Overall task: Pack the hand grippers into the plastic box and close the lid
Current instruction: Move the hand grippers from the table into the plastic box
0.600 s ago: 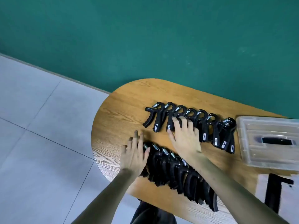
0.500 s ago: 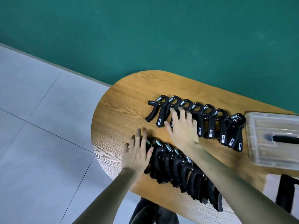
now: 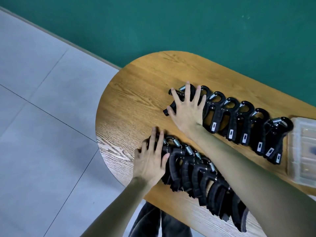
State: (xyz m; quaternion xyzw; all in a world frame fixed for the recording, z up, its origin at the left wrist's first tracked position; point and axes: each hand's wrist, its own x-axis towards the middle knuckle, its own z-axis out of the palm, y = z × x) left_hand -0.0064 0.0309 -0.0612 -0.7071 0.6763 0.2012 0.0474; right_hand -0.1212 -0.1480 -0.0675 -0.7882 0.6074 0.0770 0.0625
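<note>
Two rows of several black hand grippers with metal springs lie on the wooden table (image 3: 136, 86). The far row (image 3: 242, 122) runs from the table's middle toward the right. The near row (image 3: 196, 175) runs along the front edge. My right hand (image 3: 186, 108) lies flat with spread fingers on the leftmost gripper of the far row. My left hand (image 3: 150, 159) rests flat, fingers apart, on the left end of the near row. The clear plastic box (image 3: 302, 151), lid on, sits at the right edge, partly cut off.
The table's rounded left end stands over a grey tiled floor (image 3: 42, 117). A green wall (image 3: 171, 23) runs behind the table. My dark trousers (image 3: 153, 223) show below the front edge.
My right hand has slid left along the far row to its leftmost gripper. My left hand stays on the near row's left end. The view has shifted, pushing the box toward the right edge.
</note>
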